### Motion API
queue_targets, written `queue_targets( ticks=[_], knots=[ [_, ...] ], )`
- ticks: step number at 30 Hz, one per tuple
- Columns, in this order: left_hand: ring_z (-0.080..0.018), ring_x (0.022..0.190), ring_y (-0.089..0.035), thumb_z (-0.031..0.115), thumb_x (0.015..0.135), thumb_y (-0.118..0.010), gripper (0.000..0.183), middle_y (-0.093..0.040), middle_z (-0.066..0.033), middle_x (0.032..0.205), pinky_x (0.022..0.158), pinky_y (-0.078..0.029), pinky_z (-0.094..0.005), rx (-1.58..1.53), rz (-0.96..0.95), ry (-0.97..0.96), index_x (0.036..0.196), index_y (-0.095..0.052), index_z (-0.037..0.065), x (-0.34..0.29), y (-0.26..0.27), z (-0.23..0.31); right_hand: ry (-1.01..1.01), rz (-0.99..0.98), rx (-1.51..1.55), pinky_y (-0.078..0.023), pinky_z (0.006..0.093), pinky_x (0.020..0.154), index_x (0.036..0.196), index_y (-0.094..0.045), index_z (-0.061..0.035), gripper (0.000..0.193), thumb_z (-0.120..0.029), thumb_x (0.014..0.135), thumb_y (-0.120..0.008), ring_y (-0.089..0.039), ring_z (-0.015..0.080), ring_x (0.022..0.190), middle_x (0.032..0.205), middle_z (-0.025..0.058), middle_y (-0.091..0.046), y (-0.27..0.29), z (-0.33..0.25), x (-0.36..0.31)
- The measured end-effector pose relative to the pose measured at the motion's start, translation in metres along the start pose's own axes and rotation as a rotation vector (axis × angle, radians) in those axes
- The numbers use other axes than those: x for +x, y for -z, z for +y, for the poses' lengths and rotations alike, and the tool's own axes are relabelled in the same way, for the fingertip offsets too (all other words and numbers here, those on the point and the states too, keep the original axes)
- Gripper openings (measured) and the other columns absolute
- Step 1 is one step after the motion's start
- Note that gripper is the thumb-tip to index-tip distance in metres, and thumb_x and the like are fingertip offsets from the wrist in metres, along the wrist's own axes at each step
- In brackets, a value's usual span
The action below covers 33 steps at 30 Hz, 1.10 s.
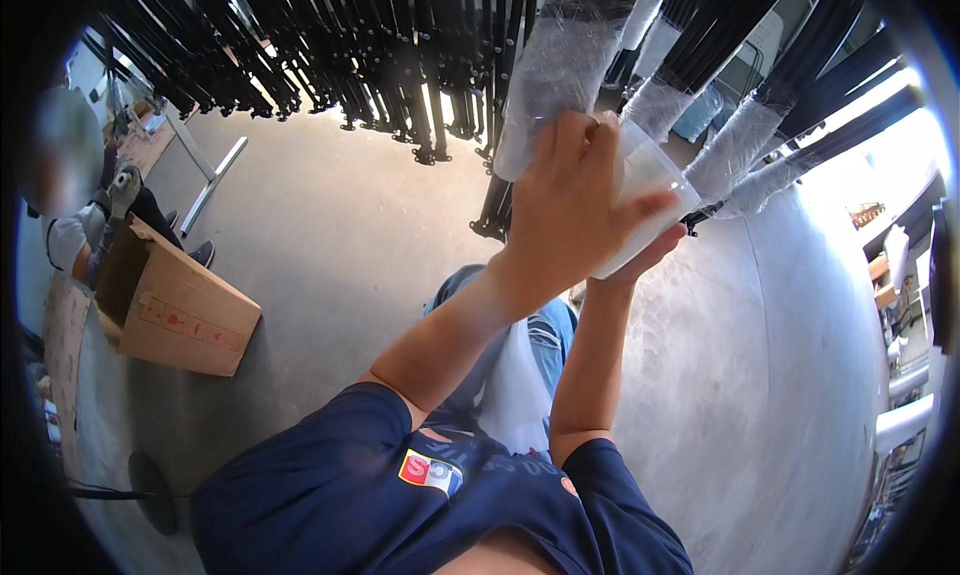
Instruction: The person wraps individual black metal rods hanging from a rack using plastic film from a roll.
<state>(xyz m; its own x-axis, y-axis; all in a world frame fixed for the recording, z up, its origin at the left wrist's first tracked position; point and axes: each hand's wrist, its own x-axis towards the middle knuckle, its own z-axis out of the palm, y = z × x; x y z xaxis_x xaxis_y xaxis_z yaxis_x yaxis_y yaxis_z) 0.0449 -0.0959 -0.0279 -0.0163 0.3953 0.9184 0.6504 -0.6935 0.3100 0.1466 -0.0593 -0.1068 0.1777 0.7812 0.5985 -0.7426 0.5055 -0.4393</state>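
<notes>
The left hand [565,210] is curling partly closed over one translucent plastic roll [650,180], and the right hand [648,256] is cupping its lower side, so it's basically sitting between the two. One film-wrapped bundle [570,60] is hanging just past them; one cardboard box [190,300] is sitting way off left.

Most of the right hand [650,257] is concealed behind the translucent white cylinder [652,167] and the left hand [562,203], so its finger placement cannot be read; the left palm, too, is out of sight, and it covers the cylinder's near-left side. Above the grip, the black rods [425,70] and film-wrapped bundle [562,60] run off the upper edge. Well left of it, a co-worker's head [65,150] is blurred (features quite lost). Far right, shelf items [905,425] are too small to identify.
</notes>
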Motion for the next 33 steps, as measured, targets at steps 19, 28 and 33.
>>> queue_targets(
  ticks=[19,28,33],
  knots=[
    [-0.0125,0.081,-0.057,0.025,0.062,-0.073,0.054,-0.059,-0.0086,0.09,0.072,-0.044,-0.0236,-1.236,-0.445,0.586,0.101,-0.051,-0.005,-0.011,0.017,-0.094,-0.16,-0.095,0.52,-0.042,0.0478,0.078,0.126,-0.028,-0.0048,0.089,-0.069,0.067,-0.042,-0.048,0.0346,0.093,0.109,0.0276,-0.042,0.007,0.003,0.023],
    [-0.0115,0.075,-0.051,0.041,0.084,-0.047,0.042,-0.055,-0.0034,0.08,0.069,-0.042,-0.0241,-1.134,-0.4,0.556,0.093,-0.054,0.0,-0.026,0.03,-0.079,-0.316,0.113,-0.048,-0.044,0.031,0.077,0.116,-0.04,-0.002,0.038,-0.023,0.085,-0.045,-0.051,0.0203,0.096,0.107,0.0111,-0.05,0.021,0.047,0.048],
    [-0.027,0.104,-0.036,0.034,0.078,-0.056,0.043,-0.039,-0.0145,0.11,0.086,-0.033,-0.036,-0.225,-0.258,0.044,0.108,-0.047,0.005,-0.008,0.035,-0.054,-0.232,-0.296,-0.799,-0.04,0.0273,0.078,0.108,-0.049,-0.0005,0.034,-0.015,0.078,-0.057,-0.049,0.016,0.095,0.104,0.0087,-0.052,0.025,0.052,0.047]
  ],
)
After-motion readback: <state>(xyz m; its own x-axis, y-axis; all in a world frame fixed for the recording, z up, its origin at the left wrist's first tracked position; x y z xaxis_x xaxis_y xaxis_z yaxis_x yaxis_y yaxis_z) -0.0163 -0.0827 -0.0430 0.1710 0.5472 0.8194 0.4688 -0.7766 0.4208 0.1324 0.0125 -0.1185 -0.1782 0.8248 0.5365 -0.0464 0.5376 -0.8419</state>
